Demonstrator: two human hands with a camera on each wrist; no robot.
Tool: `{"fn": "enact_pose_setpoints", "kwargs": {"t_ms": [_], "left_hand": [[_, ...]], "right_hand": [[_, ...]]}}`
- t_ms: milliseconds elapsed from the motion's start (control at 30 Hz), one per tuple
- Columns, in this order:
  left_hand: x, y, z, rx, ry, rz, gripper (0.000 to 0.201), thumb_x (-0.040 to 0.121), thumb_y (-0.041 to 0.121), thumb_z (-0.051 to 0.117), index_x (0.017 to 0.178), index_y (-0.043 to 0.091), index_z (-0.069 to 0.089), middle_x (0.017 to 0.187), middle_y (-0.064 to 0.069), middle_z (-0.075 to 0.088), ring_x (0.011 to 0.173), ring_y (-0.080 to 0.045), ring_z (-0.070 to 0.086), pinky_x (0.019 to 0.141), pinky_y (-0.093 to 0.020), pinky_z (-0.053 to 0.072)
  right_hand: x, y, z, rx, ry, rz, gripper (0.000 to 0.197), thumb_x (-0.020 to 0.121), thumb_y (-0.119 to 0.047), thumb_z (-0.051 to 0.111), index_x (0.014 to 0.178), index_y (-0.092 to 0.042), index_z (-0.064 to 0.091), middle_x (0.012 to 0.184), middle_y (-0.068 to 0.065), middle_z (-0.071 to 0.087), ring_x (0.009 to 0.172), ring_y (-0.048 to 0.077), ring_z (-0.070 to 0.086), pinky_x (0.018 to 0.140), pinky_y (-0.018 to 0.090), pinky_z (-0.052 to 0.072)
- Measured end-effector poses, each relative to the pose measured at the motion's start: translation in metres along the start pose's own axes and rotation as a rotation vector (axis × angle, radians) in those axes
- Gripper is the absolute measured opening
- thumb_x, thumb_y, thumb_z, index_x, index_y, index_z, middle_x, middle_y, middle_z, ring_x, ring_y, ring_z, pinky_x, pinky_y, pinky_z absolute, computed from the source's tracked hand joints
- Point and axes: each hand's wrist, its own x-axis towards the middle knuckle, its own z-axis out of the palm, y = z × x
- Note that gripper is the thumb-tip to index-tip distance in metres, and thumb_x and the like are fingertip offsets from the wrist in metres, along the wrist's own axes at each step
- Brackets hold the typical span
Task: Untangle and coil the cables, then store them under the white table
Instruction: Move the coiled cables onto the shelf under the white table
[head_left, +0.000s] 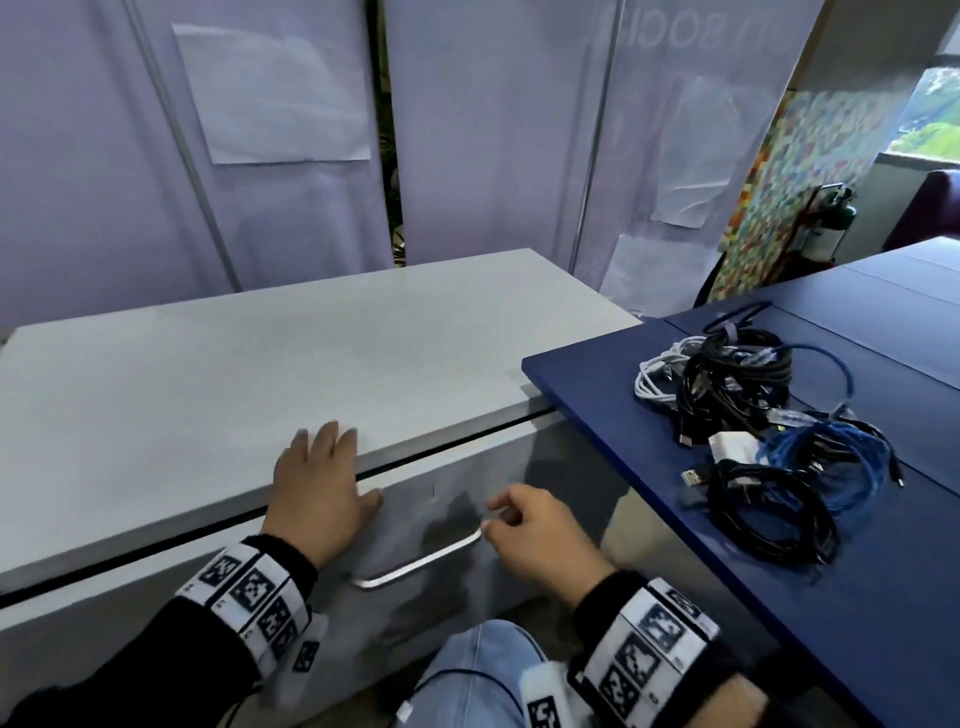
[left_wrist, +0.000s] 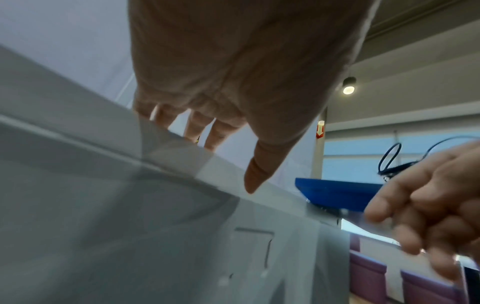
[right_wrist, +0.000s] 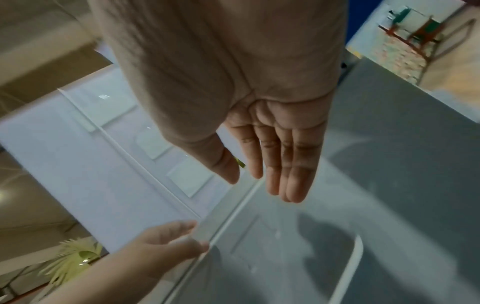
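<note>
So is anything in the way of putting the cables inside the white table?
Yes. The white table's drawer front is shut, and the cables lie tangled on the blue table. The right hand is by the handle, not gripping it.

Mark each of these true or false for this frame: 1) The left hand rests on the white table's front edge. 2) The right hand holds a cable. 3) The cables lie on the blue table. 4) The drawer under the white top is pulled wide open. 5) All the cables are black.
1) True: the left hand lies with fingers spread on the front edge of the white table.
2) False: the right hand holds nothing; it is beside the metal handle.
3) True: the cables sit in a pile on the blue table.
4) False: the drawer front shows only a narrow gap under the top.
5) False: blue and white ones are mixed in.
</note>
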Motion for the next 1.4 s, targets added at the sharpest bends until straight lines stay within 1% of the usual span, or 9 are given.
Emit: {"fn": "enact_pose_setpoints", "kwargs": {"t_ms": [100,200,300,433,600,733,933,1233,1400], "left_hand": [[-0.005,-0.006,0.009,0.072,-0.005,0.036,0.086,0.087,0.054,0.053,0.153,0.012,0.017,0.161,-0.011,0.014,0.147,-0.038,0.01,0.118,-0.048,0.012],[-0.008,-0.007,0.012,0.075,0.038,0.066,0.087,0.088,0.059,0.049,0.154,0.012,0.015,0.162,-0.011,0.013,0.148,-0.037,0.009,0.119,-0.047,0.012],[-0.008,-0.005,0.012,0.097,0.037,0.052,0.087,0.089,0.062,0.043,0.154,0.014,0.01,0.162,-0.01,0.008,0.148,-0.035,0.005,0.119,-0.045,0.008],[-0.008,-0.004,0.014,0.11,0.062,0.068,0.085,0.087,0.057,0.052,0.152,0.011,0.021,0.16,-0.013,0.02,0.146,-0.039,0.016,0.118,-0.05,0.016],[-0.008,-0.007,0.016,0.145,0.065,0.087,0.08,0.088,0.044,0.06,0.151,0.009,0.025,0.158,-0.015,0.025,0.144,-0.041,0.022,0.116,-0.05,0.022],[-0.008,-0.007,0.015,0.142,0.053,0.078,0.083,0.089,0.049,0.057,0.153,0.012,0.019,0.16,-0.013,0.019,0.146,-0.038,0.016,0.118,-0.048,0.018],[-0.007,-0.005,0.009,0.124,0.004,0.063,0.097,0.084,0.064,0.054,0.154,0.015,0.007,0.163,-0.009,0.007,0.148,-0.035,0.005,0.12,-0.046,0.01],[-0.013,0.002,-0.007,0.137,-0.167,0.011,0.13,0.064,0.08,0.059,0.154,0.014,-0.007,0.163,-0.007,-0.009,0.149,-0.032,-0.007,0.121,-0.046,0.004],[-0.042,0.027,-0.007,0.171,-0.171,-0.013,0.111,0.081,0.069,0.053,0.152,0.006,-0.006,0.161,-0.014,-0.013,0.148,-0.033,-0.009,0.12,-0.051,0.005]], "right_hand": [[0.022,0.012,0.03,-0.104,-0.077,-0.004,0.027,0.091,-0.02,0.057,0.116,-0.011,0.064,0.101,0.003,0.066,0.096,0.02,0.062,0.083,0.024,0.047],[0.039,0.022,0.057,-0.268,-0.142,-0.074,0.038,0.09,-0.018,0.051,0.128,-0.013,0.057,0.124,0.01,0.062,0.117,0.027,0.057,0.099,0.033,0.046],[0.053,0.032,0.081,-0.419,-0.203,-0.139,0.041,0.09,-0.017,0.051,0.13,-0.01,0.052,0.128,0.013,0.057,0.122,0.03,0.051,0.103,0.037,0.043],[0.064,0.045,0.099,-0.608,-0.249,-0.203,0.04,0.091,-0.02,0.053,0.13,-0.01,0.049,0.131,0.013,0.053,0.123,0.033,0.049,0.101,0.037,0.04],[0.07,0.064,0.115,-0.739,-0.299,-0.298,0.056,0.088,-0.022,0.057,0.141,-0.018,0.041,0.141,0.007,0.044,0.133,0.028,0.036,0.107,0.037,0.033],[0.072,0.063,0.115,-0.695,-0.283,-0.288,0.044,0.092,-0.023,0.052,0.136,-0.023,0.049,0.137,0.006,0.049,0.129,0.027,0.042,0.103,0.036,0.039],[0.066,0.055,0.11,-0.727,-0.266,-0.282,0.034,0.093,-0.015,0.048,0.124,-0.018,0.061,0.123,0.011,0.062,0.116,0.03,0.055,0.091,0.036,0.046],[0.04,0.061,0.104,-0.762,-0.324,-0.219,0.035,0.091,-0.004,0.047,0.121,-0.008,0.064,0.123,0.016,0.061,0.115,0.033,0.056,0.092,0.038,0.046],[0.028,0.069,0.1,-0.706,-0.349,-0.223,0.034,0.09,-0.002,0.048,0.119,-0.007,0.064,0.121,0.018,0.062,0.114,0.034,0.057,0.094,0.038,0.046]]}}
